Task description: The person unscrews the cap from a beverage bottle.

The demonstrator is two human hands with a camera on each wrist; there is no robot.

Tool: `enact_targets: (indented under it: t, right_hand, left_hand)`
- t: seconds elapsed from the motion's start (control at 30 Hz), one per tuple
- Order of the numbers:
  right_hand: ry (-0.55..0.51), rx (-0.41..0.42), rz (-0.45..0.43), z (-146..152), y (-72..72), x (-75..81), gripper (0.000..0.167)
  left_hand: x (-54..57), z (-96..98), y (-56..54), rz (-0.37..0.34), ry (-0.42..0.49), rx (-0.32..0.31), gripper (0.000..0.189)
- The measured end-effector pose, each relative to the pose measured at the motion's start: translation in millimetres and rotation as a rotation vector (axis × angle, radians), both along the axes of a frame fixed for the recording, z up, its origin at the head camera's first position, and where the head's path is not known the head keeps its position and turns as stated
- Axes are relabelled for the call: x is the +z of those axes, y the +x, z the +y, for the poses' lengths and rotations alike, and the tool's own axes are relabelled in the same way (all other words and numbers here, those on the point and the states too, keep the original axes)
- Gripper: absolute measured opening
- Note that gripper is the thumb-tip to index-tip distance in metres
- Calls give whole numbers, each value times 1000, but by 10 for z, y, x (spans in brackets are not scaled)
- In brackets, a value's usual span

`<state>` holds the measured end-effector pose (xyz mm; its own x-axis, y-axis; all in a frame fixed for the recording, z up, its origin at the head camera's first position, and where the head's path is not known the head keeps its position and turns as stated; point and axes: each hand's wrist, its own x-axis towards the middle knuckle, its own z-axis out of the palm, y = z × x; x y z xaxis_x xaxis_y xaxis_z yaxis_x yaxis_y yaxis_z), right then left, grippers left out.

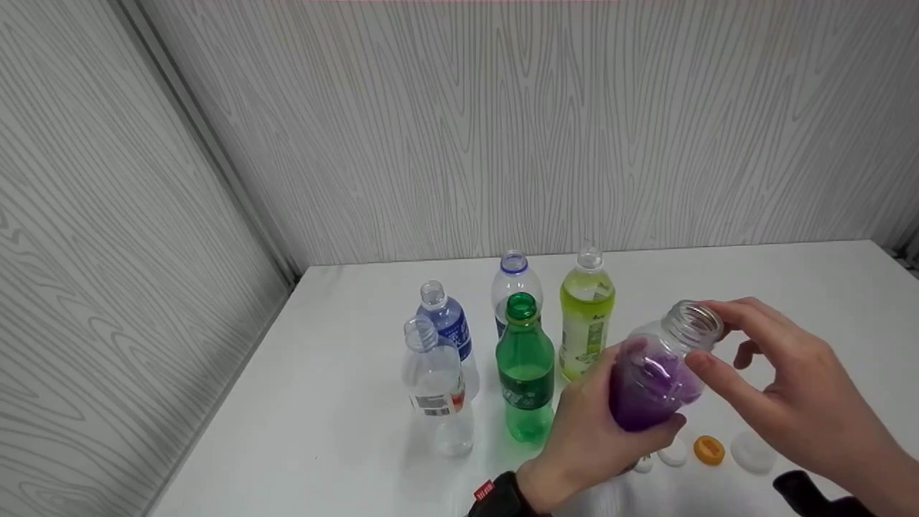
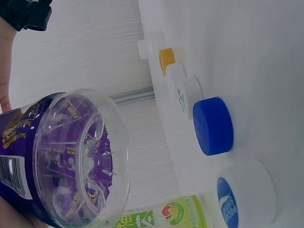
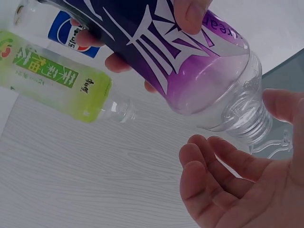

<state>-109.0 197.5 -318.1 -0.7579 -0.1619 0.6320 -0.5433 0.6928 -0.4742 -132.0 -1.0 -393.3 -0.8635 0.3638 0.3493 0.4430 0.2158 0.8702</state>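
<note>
My left hand [image 1: 599, 424] grips a clear bottle with a purple wrap label [image 1: 650, 388] and holds it tilted above the table. The bottle has no cap on, and its bare threaded mouth leans toward my right hand [image 1: 804, 388]. That hand is spread around the neck, thumb on one side and index finger on the other. In the right wrist view its fingers [image 3: 232, 161] are loosely bent beside the neck; whether they touch it is hard to tell. The left wrist view shows the bottle's clear base [image 2: 109, 156].
Uncapped bottles stand left of my hands: green [image 1: 526, 359], yellow-green [image 1: 587, 323], clear [image 1: 434, 380], blue-labelled [image 1: 452, 323] and blue-ringed [image 1: 515, 283]. Loose caps lie in a row: blue [image 2: 213, 126], orange [image 1: 708, 450] and several white ones [image 1: 673, 452]. Grained panels [image 1: 459, 129] enclose the table.
</note>
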Motion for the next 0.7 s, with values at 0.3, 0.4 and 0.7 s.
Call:
enact_targets:
  t: [0.3,0.4,0.7]
  right_hand:
    - [33,12,-16,-85,-47,9,36]
    - [47,21,0,-124,-66,27,36]
    - [123,-12,70,-229,-106,-27,41]
  left_hand:
    - [-59,14,-28,-5,26,23,79]
    - [-73,13,-47,-4,18,51,78]
    - [-103,52,-89,17,-57,179,79]
